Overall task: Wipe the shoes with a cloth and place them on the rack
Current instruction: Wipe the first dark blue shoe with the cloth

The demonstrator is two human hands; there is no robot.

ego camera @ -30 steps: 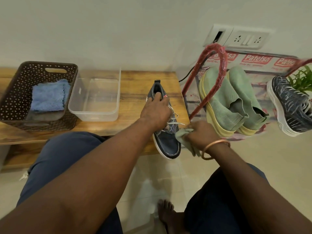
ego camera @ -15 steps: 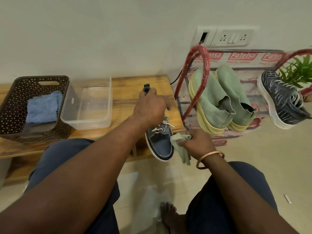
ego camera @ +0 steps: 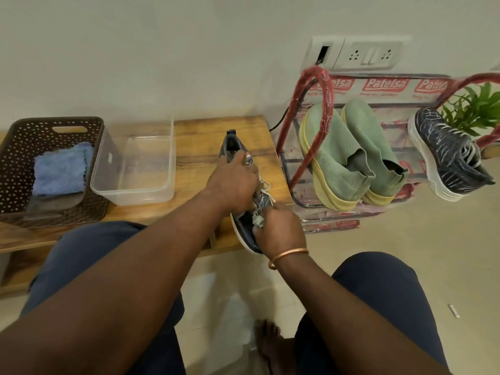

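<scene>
The wooden table (ego camera: pixel 205 136) carries a clear tub (ego camera: pixel 135 186) and, just beside the tub's left wall, a brown basket (ego camera: pixel 16 147). Right of the tub, past the table's end, a red rack (ego camera: pixel 322 85) stands on the tiled floor (ego camera: pixel 405 239). On the rack a pair of green shoes (ego camera: pixel 351 152) leans toe-up, with a dark sneaker (ego camera: pixel 446 155) beyond them, farthest from the tub.

On the shoe rack (ego camera: pixel 384 85), green slip-on shoes (ego camera: pixel 351 158) fill the left end and a dark laced sneaker (ego camera: pixel 443 155) the right; bare shelf shows between them. The red side hoop (ego camera: pixel 328 104) bars its left side.
</scene>
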